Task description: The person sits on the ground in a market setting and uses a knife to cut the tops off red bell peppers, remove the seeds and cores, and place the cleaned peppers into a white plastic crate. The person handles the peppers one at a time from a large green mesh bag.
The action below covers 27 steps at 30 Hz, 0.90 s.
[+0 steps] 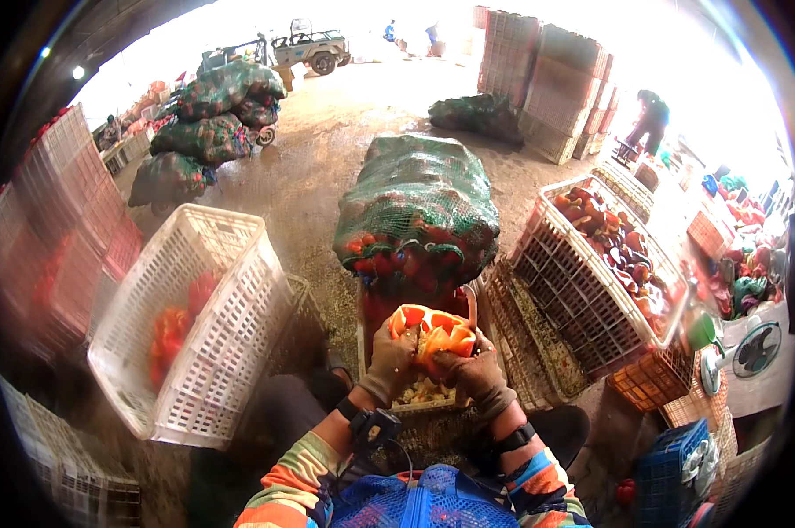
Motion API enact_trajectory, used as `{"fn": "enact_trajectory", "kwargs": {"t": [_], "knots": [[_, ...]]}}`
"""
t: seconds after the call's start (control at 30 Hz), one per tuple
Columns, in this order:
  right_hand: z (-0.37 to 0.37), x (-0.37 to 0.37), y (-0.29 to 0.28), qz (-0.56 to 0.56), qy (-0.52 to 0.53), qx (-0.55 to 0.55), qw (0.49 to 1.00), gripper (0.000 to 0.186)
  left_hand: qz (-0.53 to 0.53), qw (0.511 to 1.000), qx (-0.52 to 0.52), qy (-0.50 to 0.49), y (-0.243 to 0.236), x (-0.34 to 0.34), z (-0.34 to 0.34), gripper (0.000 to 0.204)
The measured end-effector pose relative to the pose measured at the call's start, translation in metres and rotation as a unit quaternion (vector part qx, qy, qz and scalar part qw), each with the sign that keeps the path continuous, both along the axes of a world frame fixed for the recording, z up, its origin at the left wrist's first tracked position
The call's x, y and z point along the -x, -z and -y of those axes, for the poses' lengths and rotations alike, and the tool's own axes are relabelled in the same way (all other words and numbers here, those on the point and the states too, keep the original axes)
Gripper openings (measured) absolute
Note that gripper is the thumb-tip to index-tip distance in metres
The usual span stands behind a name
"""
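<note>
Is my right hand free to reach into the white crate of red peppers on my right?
Probably not yet: the right hand and left hand both grip the cut orange pepper. The white crate itself sits open-topped and unobstructed.

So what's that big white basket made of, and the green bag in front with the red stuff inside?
The white basket looks like hard moulded plastic: its walls are a stiff grid of small holes with a slightly shiny finish. The green bag seems to be soft woven mesh netting, probably plastic string, because it sags and red peppers show through it. Both hands, the left hand and the right hand, wear brownish gloves that look like fabric.
</note>
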State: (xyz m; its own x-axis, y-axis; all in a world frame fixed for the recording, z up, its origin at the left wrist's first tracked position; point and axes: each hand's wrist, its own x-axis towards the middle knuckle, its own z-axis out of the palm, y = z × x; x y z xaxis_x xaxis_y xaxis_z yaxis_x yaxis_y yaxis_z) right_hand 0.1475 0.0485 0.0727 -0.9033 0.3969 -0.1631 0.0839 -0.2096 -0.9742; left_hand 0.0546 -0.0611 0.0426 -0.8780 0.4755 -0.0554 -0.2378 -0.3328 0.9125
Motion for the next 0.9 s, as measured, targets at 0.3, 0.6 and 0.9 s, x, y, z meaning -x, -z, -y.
{"fn": "enact_trajectory", "kwargs": {"t": [0.3, 0.6, 0.9], "knots": [[-0.010, -0.003, 0.033, 0.044, -0.036, 0.065, 0.996, 0.043, 0.012, 0.998, 0.005, 0.058, 0.055, 0.015, 0.008, 0.017], [-0.026, -0.014, 0.089, 0.046, 0.036, 0.183, 0.981, 0.027, 0.199, 0.965, -0.025, 0.169, 0.076, 0.014, 0.011, 0.020], [-0.050, -0.015, 0.075, 0.055, 0.016, 0.152, 0.987, 0.027, 0.407, 0.812, -0.204, 0.365, 0.080, 0.025, 0.020, 0.027]]}}
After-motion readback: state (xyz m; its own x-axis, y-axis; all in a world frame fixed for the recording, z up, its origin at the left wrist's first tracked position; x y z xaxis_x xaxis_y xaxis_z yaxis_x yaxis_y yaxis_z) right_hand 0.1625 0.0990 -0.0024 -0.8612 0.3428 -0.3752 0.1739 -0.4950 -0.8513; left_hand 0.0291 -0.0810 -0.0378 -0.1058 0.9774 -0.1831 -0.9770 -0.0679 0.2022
